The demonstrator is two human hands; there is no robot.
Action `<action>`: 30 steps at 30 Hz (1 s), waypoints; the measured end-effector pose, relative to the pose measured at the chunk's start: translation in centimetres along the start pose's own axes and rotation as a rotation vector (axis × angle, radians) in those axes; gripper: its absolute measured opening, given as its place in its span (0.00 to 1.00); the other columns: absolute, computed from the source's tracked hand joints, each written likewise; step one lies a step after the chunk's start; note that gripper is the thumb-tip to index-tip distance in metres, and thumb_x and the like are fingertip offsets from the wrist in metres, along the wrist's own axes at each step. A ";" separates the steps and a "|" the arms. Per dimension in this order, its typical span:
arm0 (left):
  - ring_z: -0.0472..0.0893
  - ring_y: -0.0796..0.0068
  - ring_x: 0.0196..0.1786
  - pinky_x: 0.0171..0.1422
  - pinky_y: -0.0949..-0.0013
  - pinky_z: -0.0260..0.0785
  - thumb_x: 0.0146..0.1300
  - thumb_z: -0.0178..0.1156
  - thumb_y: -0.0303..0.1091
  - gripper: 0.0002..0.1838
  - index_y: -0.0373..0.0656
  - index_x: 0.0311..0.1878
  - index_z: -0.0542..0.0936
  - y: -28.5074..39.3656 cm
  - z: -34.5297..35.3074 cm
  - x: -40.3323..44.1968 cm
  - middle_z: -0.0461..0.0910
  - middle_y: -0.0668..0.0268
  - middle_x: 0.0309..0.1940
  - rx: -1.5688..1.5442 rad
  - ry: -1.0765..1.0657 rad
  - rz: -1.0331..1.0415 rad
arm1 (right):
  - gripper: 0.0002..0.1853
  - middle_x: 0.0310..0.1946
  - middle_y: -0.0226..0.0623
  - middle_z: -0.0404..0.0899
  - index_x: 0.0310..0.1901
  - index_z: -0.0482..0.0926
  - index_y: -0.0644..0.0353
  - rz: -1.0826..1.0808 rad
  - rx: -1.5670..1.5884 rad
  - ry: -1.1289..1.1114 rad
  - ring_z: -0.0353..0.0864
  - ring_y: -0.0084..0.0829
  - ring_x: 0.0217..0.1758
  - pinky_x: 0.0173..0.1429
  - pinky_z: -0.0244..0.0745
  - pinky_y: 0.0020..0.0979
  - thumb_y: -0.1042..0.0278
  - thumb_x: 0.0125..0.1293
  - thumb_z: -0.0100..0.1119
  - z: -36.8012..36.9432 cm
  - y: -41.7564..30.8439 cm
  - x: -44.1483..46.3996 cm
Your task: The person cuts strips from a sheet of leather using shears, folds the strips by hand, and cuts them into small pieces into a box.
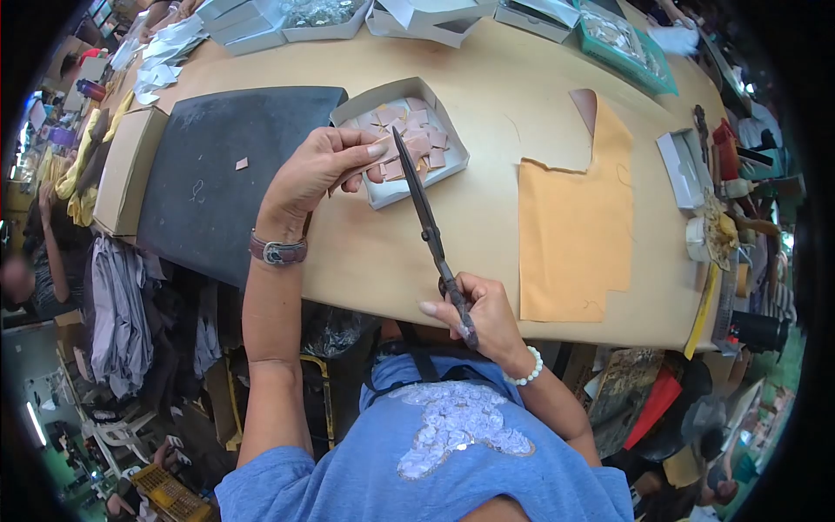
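My right hand [487, 315] grips the handles of long dark scissors [424, 209], which point away from me with their blades nearly together. The blade tips lie beside a small pinkish piece of material [385, 150] pinched between the thumb and fingers of my left hand [326, 163]. Whether the blades touch that piece, I cannot tell. Just beyond and below the left hand is an open white box [454, 137] with many small pink pieces [435, 141] in it. To the right lies a flat orange sheet [574, 244] with cut-out edges and a folded-over strip showing a pinkish underside.
A black mat [217, 209] with one small pink square [242, 163] covers the table's left side, beside a cardboard box [129, 170]. White boxes [426, 24] and a green tray [657, 80] line the far edge. A small white box [683, 170] and tools stand right.
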State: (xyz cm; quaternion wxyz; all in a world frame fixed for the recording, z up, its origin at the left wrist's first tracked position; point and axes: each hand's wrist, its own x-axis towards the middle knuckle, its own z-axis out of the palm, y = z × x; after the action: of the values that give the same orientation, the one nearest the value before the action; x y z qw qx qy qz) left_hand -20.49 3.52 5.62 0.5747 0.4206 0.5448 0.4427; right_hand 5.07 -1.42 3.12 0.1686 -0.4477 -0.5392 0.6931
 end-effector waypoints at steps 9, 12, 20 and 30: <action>0.69 0.94 0.19 0.19 0.91 0.58 0.61 0.58 0.35 0.18 0.33 0.49 0.72 0.5 0.4 0.0 0.79 0.67 0.26 0.035 0.004 0.049 | 0.23 0.14 0.21 0.60 0.18 0.65 0.60 -0.079 0.017 -0.042 0.57 0.14 0.20 0.22 0.53 0.20 0.59 0.45 0.74 -0.4 0.7 -0.6; 0.70 0.94 0.19 0.19 0.91 0.59 0.61 0.59 0.36 0.19 0.32 0.50 0.71 0.1 0.5 0.2 0.80 0.66 0.28 0.052 0.026 0.061 | 0.24 0.14 0.20 0.58 0.17 0.65 0.59 -0.109 -0.006 -0.054 0.55 0.14 0.20 0.21 0.52 0.21 0.59 0.45 0.74 -0.3 1.3 -0.3; 0.71 0.92 0.19 0.22 0.90 0.62 0.60 0.59 0.35 0.14 0.33 0.43 0.77 0.3 -0.3 -0.8 0.80 0.66 0.26 0.016 0.036 -0.017 | 0.24 0.14 0.20 0.57 0.17 0.64 0.59 -0.077 0.025 -0.005 0.54 0.14 0.20 0.21 0.51 0.21 0.59 0.44 0.75 -0.3 0.7 -0.5; 0.72 0.89 0.17 0.22 0.88 0.64 0.59 0.60 0.33 0.12 0.34 0.39 0.79 0.2 -0.2 -0.7 0.80 0.65 0.23 -0.060 -0.024 -0.019 | 0.24 0.14 0.22 0.59 0.17 0.65 0.61 -0.215 -0.101 -0.007 0.55 0.15 0.20 0.22 0.53 0.22 0.59 0.42 0.76 -0.1 0.0 0.4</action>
State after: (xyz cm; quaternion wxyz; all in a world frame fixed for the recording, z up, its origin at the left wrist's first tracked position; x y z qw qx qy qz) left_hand -20.75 2.93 5.97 0.5978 0.4033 0.5280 0.4485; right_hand 4.93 -1.04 2.92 0.2174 -0.3929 -0.6191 0.6443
